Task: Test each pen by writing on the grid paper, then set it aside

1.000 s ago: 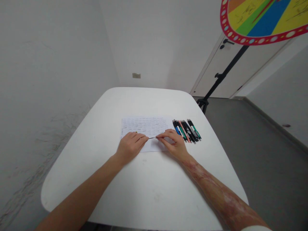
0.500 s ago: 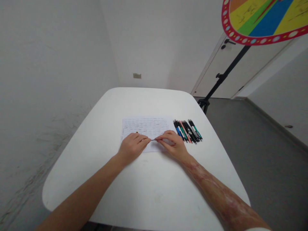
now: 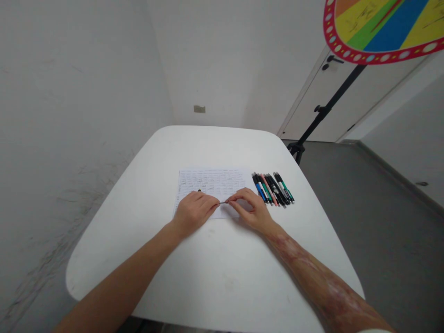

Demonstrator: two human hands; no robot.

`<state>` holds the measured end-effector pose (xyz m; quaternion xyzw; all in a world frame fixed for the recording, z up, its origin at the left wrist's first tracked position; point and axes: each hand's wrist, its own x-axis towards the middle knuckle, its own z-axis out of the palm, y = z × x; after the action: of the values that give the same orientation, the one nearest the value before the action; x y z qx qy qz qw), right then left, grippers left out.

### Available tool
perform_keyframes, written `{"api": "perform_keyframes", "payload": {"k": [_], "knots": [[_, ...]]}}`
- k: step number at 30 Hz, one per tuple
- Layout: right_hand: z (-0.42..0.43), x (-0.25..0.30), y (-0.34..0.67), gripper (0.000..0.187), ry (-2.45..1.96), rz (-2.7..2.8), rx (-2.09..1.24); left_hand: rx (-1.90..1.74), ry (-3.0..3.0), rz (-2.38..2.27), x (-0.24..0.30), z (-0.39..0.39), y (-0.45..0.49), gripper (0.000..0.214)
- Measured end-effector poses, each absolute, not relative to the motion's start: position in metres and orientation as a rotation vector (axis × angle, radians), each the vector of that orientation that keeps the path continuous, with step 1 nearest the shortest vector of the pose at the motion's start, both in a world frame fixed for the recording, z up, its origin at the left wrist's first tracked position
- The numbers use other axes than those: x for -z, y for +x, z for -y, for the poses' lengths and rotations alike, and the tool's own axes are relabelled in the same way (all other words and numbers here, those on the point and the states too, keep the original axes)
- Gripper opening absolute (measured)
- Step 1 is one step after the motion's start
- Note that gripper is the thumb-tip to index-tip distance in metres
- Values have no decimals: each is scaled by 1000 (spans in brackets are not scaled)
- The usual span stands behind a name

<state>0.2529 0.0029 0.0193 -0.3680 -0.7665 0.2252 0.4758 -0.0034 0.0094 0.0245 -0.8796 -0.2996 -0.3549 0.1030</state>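
Over a sheet of handwritten paper (image 3: 189, 178), both my hands are drawn close together. A thin dark rod (image 3: 223, 202), which looks like a pen refill, spans the small gap between their fingertips. My left hand (image 3: 194, 212) is closed on its left end. My right hand (image 3: 252, 210) pinches the other end between thumb and index finger. Behind my left knuckles a small dark and yellow tip (image 3: 199, 190) pokes out; the rest of it is hidden by the hand. A row of pens (image 3: 272, 189) lies just beyond my right hand.
The paper and pens lie on a white table (image 3: 215, 263) with rounded corners. A colourful wheel (image 3: 385, 32) on a black stand (image 3: 322, 111) rises at the right, in front of a door. Walls stand at the left and the back.
The gap between my fingertips looks slightly changed, with the thin rod still held across it. The whole view has shifted a little; the paper and pens have stayed in place.
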Motion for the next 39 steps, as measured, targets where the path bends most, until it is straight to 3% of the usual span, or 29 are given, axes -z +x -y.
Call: {"api": "perform_keyframes", "payload": {"k": [4,8,16,22,27,39], "knots": [[-6,-16,254,9,-907,1807,-559,1113,-2608,877,-26,-7,-4,7],[-8,-10,256,12,-967,1653,-611,1277,-2492,1119,-34,-11,-15,20],[-13,-5,258,14,-1024,1470,-644,660,-2574,1532,-33,-26,-41,30],[-16,-6,256,15,-989,1355,-649,647,-2736,1288,-32,-22,-40,12],[-17,-8,257,20,-999,1288,-619,771,-2761,1040,-34,-20,-33,21],[-19,-6,260,25,-976,1278,-618,894,-2684,1016,-35,-20,-30,23]]}}
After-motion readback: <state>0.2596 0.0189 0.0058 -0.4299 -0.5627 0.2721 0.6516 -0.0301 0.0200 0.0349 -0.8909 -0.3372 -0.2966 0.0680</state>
